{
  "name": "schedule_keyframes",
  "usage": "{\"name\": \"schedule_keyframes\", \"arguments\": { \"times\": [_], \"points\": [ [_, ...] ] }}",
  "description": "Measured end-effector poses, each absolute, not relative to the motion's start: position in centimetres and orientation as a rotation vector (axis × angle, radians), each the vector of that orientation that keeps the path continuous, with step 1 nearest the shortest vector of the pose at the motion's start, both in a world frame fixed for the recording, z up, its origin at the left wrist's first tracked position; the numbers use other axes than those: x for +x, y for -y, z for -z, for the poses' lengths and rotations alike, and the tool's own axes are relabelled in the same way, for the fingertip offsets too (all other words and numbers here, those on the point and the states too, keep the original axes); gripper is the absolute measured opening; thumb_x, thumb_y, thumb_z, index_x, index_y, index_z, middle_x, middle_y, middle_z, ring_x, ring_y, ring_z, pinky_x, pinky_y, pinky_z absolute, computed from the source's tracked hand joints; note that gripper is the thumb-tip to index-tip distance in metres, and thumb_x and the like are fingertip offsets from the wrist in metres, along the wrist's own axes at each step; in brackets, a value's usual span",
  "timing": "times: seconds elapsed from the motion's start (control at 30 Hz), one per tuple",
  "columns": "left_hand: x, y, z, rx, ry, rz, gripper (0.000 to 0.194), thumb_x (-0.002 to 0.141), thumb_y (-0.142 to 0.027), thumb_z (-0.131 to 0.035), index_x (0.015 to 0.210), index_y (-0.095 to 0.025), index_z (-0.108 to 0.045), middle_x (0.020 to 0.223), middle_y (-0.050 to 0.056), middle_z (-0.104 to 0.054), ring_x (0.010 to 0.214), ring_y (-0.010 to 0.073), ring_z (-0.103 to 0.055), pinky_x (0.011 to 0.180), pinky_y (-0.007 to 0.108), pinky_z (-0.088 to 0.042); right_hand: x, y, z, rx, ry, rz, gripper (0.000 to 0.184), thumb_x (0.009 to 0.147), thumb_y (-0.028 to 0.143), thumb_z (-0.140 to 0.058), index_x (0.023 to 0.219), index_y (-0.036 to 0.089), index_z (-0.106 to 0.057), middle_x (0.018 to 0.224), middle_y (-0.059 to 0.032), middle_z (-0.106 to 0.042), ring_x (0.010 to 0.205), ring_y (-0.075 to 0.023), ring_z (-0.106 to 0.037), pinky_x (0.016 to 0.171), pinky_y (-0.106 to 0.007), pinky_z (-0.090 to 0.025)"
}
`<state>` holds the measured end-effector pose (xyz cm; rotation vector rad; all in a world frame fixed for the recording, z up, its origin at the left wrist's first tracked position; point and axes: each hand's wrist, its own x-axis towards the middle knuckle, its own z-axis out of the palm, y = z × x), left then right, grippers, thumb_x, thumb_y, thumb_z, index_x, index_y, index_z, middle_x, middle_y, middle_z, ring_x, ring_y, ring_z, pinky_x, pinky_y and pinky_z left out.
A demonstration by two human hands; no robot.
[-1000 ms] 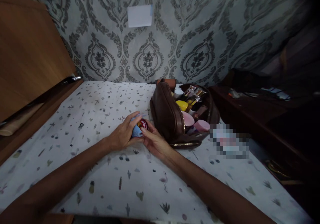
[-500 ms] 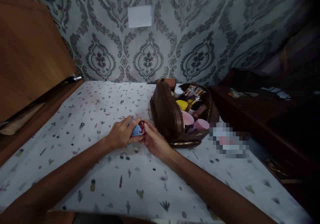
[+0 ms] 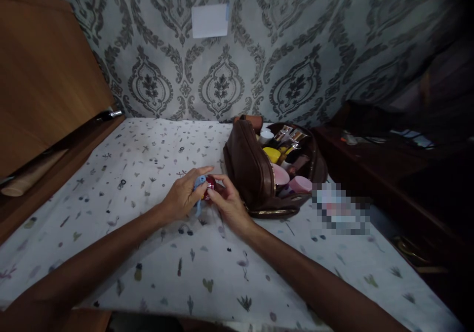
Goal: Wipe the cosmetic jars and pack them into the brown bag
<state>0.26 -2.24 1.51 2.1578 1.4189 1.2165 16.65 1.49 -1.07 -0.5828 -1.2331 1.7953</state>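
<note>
The left hand (image 3: 185, 193) pinches a light blue cloth (image 3: 199, 208) between its thumb and fingers, bunched against the left side of a small red round container (image 3: 210, 189). The right hand (image 3: 235, 208) grips that container from the right, thumb on its near face and fingers curled around the far side. The container is held between the 2 hands, above the middle of a white printed tablecloth (image 3: 207, 302), just left of a brown leather cosmetic bag (image 3: 246, 161).

The bag is open, with its gold zipper (image 3: 274, 213) running along the near edge. Inside are 2 pink round-topped containers (image 3: 280, 175) at the near side, a yellow one (image 3: 271, 154) behind them, white caps (image 3: 266, 136) at the far left and silver-topped items (image 3: 292, 135) at the far right. A pixelated object (image 3: 340, 208) lies right of the bag; what it is cannot be told.

At the far side, a white rectangular card (image 3: 210, 20) shows against damask-patterned wallpaper (image 3: 222, 82). A wooden panel (image 3: 44, 75) stands at the left, and dark furniture (image 3: 355, 159) at the right.
</note>
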Motion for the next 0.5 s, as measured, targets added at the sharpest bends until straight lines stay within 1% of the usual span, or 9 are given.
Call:
{"name": "schedule_keyframes", "arguments": {
  "times": [0.1, 0.2, 0.4, 0.5],
  "points": [
    [0.41, 2.1, -1.66, 2.021, -1.415, -1.212, 0.046, 0.104, -0.043, -0.038, 0.138, -0.017, -0.056, 0.131, 0.012, -0.066, 0.12, 0.0243, -0.063, 0.107, 0.039, -0.047, 16.74, -1.58, 1.0, -0.623, 1.328, -1.657, 0.044, 0.071, 0.044, -0.086, 0.106, 0.029, -0.063, 0.091, 0.0019, -0.067, 0.084, -0.0167, -0.061, 0.078, -0.03, -0.05],
    [0.52, 1.9, -1.75, 1.848, -1.435, -1.188, 0.05, 0.104, -0.047, -0.036, 0.135, -0.016, -0.059, 0.124, 0.011, -0.07, 0.114, 0.0246, -0.065, 0.107, 0.04, -0.047, 16.78, -1.5, 0.81, -0.593, 1.364, -1.619, 0.045, 0.07, 0.041, -0.086, 0.106, 0.03, -0.063, 0.095, 0.0006, -0.068, 0.091, -0.0187, -0.063, 0.085, -0.034, -0.051],
    [0.38, 1.39, -1.87, 1.523, -1.347, -1.139, 0.061, 0.099, -0.062, -0.036, 0.124, -0.014, -0.063, 0.105, 0.009, -0.073, 0.101, 0.0247, -0.069, 0.095, 0.039, -0.054, 16.89, -1.28, 0.96, -0.546, 1.497, -1.497, 0.044, 0.073, 0.036, -0.086, 0.109, 0.028, -0.063, 0.11, -0.0025, -0.067, 0.101, -0.0197, -0.063, 0.095, -0.036, -0.049],
    [0.28, 1.4, -2.4, 1.496, -1.398, -1.149, 0.066, 0.097, -0.071, -0.033, 0.109, -0.016, -0.066, 0.096, 0.007, -0.071, 0.094, 0.024, -0.067, 0.091, 0.038, -0.053, 16.97, -1.09, 1.25, -0.528, 1.561, -1.461, 0.046, 0.074, 0.038, -0.086, 0.111, 0.027, -0.062, 0.111, -0.0031, -0.066, 0.102, -0.0205, -0.063, 0.097, -0.037, -0.049]
  ]
}}
